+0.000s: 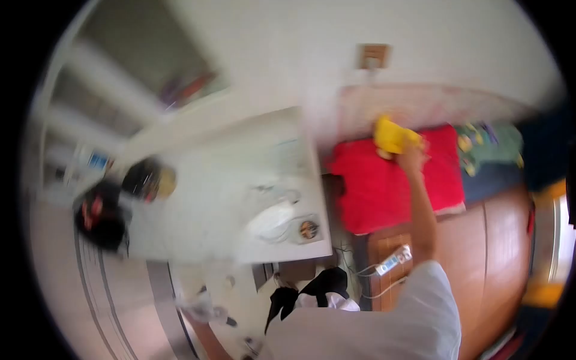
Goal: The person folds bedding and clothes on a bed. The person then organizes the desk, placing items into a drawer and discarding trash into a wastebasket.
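My right hand [413, 153] reaches out over a red pillow or folded cloth [384, 192] on the bed. Its fingers are closed on a soft yellow thing [393, 135], perhaps a cloth or a plush toy; blur hides which. Low on the left, my left hand [191, 313] is smeared by motion. It appears to hold a pale, translucent crumpled thing [203, 305], whose kind I cannot make out.
A white desk [204, 210] carries a dark bag [102, 216], a black-and-yellow package [150, 180], a white object [273, 221] and a small round container [308, 229]. A power strip [393, 260] with cables lies on the brown bed mat [474, 258]. Green patterned fabric [492, 147] is beyond.
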### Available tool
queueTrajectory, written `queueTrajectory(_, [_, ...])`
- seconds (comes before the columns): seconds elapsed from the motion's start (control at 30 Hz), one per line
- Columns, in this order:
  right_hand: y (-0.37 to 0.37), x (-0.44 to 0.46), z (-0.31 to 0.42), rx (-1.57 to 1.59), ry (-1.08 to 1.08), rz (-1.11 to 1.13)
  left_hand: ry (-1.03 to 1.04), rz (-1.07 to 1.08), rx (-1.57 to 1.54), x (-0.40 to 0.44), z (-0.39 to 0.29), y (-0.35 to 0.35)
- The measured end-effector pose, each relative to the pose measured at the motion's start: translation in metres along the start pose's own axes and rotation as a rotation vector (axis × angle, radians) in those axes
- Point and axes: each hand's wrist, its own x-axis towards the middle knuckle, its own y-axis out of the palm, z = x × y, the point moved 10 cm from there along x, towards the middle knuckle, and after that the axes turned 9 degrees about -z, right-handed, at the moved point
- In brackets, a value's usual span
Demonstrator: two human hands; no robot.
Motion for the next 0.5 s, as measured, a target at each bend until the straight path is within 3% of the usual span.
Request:
queueTrajectory(0.03, [-0.033,-0.007,0.016,0.211,-0.073,-0.108,0.005,0.011,-0.007,-0.012,-0.002,0.013])
queueTrajectory(0.07, [-0.067,-0.017,0.03,0.411,-0.169,-0.196,0.027,-0.038,-0.031,0.006,0.002,-0.021])
queueTrajectory(0.1, [-0.108,-0.046,0.052,0.564,-0.211,-0.464,0.058,-0.113,-0.049,0.028,0.008,-0.066])
queueTrajectory(0.2, [-0.18,-0.144,0.119,0.766,-0.493,-0.462,0.07,-0.293,-0.12,0.064,0.04,-0.173])
queueTrajectory(0.23, [-0.184,-0.188,0.143,1.015,-0.536,-0.316,0.109,-0.399,-0.143,0.034,0.024,-0.127])
queueTrajectory(0.33, [-0.214,-0.334,0.272,1.377,-0.643,0.631,0.183,-0.173,-0.179,0.024,0.027,-0.049])
queueTrajectory(0.37, [-0.225,-0.391,0.317,1.307,-0.8,0.837,0.056,0.002,-0.354,0.048,0.057,-0.048])
queueTrajectory(0.4, [-0.251,-0.43,0.35,1.374,-0.955,0.749,-0.074,0.183,-0.525,0.069,0.084,-0.044])
queueTrajectory(0.43, [-0.271,-0.463,0.375,1.438,-1.111,0.648,-0.108,-0.099,-0.41,0.04,0.066,-0.009])
queueTrajectory(0.5, [-0.275,-0.508,0.432,1.451,-1.074,0.586,-0.106,-0.028,-0.469,0.078,0.083,-0.02])
